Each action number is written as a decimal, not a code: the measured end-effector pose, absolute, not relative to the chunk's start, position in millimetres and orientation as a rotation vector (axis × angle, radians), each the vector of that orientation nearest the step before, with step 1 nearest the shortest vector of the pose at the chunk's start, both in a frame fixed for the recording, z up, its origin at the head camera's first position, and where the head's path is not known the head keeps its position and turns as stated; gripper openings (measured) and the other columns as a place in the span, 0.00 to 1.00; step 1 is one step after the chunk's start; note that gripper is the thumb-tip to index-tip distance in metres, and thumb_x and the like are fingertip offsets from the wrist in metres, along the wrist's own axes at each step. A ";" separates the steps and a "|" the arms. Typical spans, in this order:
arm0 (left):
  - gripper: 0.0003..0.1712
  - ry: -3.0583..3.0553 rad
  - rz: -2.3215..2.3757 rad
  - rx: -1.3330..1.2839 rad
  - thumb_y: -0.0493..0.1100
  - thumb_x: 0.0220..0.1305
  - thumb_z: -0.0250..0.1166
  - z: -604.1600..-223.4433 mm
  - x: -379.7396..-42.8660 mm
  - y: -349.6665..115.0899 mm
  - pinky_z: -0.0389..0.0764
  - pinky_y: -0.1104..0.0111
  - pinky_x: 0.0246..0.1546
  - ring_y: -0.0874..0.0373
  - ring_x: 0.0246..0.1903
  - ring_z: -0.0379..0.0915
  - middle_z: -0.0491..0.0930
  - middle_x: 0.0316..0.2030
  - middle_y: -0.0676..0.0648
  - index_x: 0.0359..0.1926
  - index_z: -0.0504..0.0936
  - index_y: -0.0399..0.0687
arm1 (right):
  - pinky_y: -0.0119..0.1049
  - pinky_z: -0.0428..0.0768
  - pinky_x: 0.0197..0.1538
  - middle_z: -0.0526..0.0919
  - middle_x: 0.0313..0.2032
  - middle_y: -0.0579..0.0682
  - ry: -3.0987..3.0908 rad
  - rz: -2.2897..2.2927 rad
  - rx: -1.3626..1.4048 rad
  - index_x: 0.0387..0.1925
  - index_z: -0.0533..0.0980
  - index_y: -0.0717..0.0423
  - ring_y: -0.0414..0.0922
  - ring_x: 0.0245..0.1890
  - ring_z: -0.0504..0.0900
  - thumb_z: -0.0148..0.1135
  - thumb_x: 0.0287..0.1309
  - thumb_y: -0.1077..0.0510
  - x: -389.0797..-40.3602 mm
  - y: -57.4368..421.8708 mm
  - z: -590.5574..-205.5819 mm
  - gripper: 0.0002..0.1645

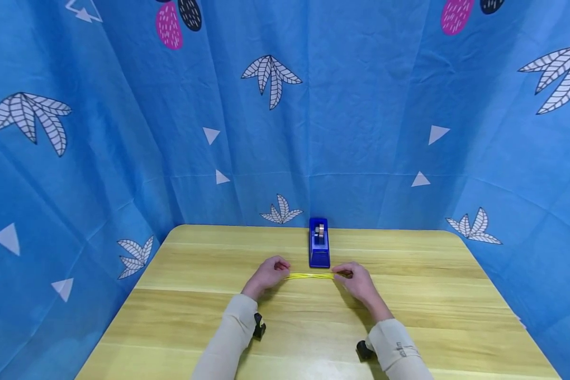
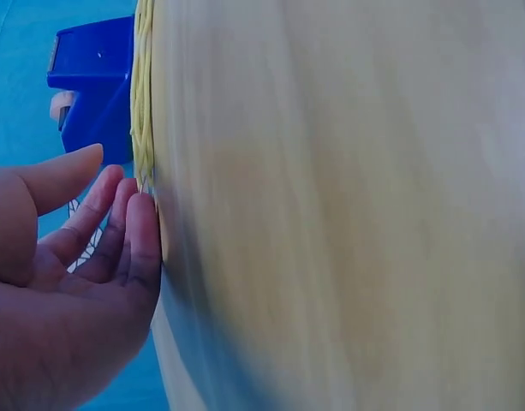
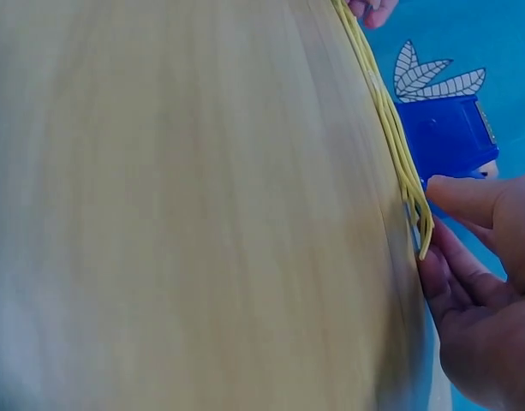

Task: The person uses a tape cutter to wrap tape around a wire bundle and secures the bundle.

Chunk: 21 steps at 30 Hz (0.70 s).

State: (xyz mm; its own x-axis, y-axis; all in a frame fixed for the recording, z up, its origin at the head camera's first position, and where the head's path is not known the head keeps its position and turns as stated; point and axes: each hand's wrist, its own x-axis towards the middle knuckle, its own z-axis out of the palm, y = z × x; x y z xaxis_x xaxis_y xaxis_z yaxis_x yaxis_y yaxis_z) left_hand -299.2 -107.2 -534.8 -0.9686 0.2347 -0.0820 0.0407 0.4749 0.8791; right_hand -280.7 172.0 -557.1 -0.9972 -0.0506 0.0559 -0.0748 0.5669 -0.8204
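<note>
A bundle of thin yellow cords [image 1: 310, 275] lies crosswise on the table between my two hands, with a paler spot near its middle. At its left end is my left hand [image 1: 269, 272]; the left wrist view shows the fingertips [image 2: 143, 210] against the cord end and the thumb held apart. My right hand [image 1: 356, 281] is at the other end, where the loose cord ends [image 3: 423, 235] overlap the fingers and the thumb tip comes right beside the strands. Just behind the bundle stands a blue tape dispenser [image 1: 320, 258] holding a small roll.
The light wooden table [image 1: 195, 316] reaches back to a blue patterned curtain [image 1: 361, 116], which also hangs along both sides. A black wrist device [image 1: 259, 326] is worn on the left arm, and another [image 1: 363, 350] on the right.
</note>
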 end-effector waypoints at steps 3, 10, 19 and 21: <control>0.10 2.545 1.483 0.246 0.36 0.73 0.63 -533.0 -301.5 -110.8 0.80 0.57 0.51 0.50 0.47 0.76 0.81 0.46 0.41 0.52 0.80 0.36 | 0.41 0.84 0.49 0.85 0.49 0.58 -2.756 1.454 0.119 0.48 0.86 0.58 0.51 0.47 0.83 0.67 0.66 0.64 -279.3 175.3 -554.4 0.10; 0.10 2.561 1.458 0.262 0.38 0.75 0.62 -536.5 -306.0 -120.5 0.80 0.57 0.51 0.50 0.48 0.75 0.81 0.47 0.42 0.52 0.79 0.38 | 0.40 0.85 0.49 0.86 0.49 0.56 -2.775 1.447 0.150 0.49 0.86 0.58 0.49 0.47 0.84 0.65 0.68 0.63 -278.0 182.7 -551.8 0.11; 0.12 2.605 1.422 0.287 0.37 0.75 0.61 -531.7 -306.3 -128.8 0.82 0.55 0.54 0.47 0.52 0.77 0.81 0.49 0.41 0.54 0.79 0.37 | 0.39 0.84 0.47 0.86 0.49 0.57 -2.805 1.391 0.229 0.50 0.85 0.60 0.49 0.46 0.84 0.65 0.69 0.63 -279.5 193.0 -545.1 0.11; 0.12 2.608 1.419 0.288 0.38 0.76 0.61 -531.0 -306.9 -131.3 0.83 0.56 0.53 0.47 0.52 0.77 0.81 0.50 0.41 0.55 0.79 0.37 | 0.40 0.84 0.47 0.85 0.50 0.57 -2.812 1.371 0.232 0.50 0.85 0.60 0.49 0.46 0.83 0.65 0.69 0.62 -279.5 195.2 -544.1 0.11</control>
State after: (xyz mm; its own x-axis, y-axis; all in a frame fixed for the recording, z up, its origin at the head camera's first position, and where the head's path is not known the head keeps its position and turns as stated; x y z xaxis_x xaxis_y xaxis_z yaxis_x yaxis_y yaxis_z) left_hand -306.9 -131.3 -531.0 -0.9689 0.2429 -0.0468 0.0926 0.5319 0.8417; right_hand -279.5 195.2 -544.1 -0.9890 -0.1307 0.0687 -0.1346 0.6071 -0.7831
